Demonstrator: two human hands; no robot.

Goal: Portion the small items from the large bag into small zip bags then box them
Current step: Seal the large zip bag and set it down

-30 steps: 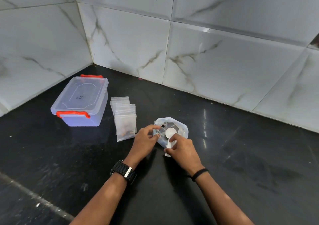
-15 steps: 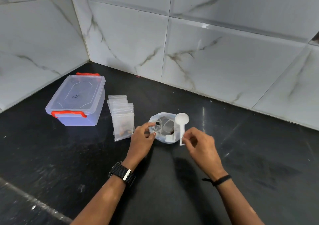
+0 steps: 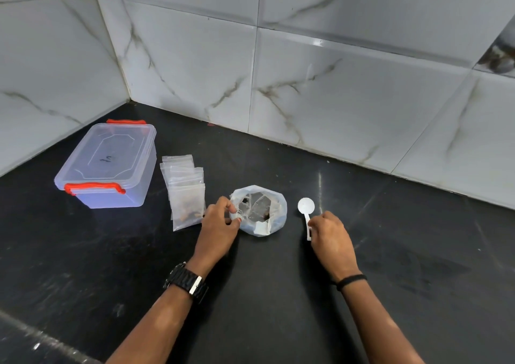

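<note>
The large bag [image 3: 259, 210] is sitting open-mouthed on the black worktop [image 3: 404, 252], dark small items showing dimly inside, and the left hand [image 3: 218, 225] is pinching its near-left rim between curled fingers. The right hand [image 3: 330, 236] is pinching the handle of a white scoop [image 3: 306, 206] just right of the bag. Small zip bags [image 3: 185, 190] are lying stacked beside a lidded clear box [image 3: 111, 165] with red clips. Marbled wall tiles [image 3: 334, 84] are forming the corner behind.

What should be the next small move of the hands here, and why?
Probably the right hand lets go of the white scoop and takes a small zip bag. The scoop lies beside the large bag, whose rim the left hand pinches.
</note>
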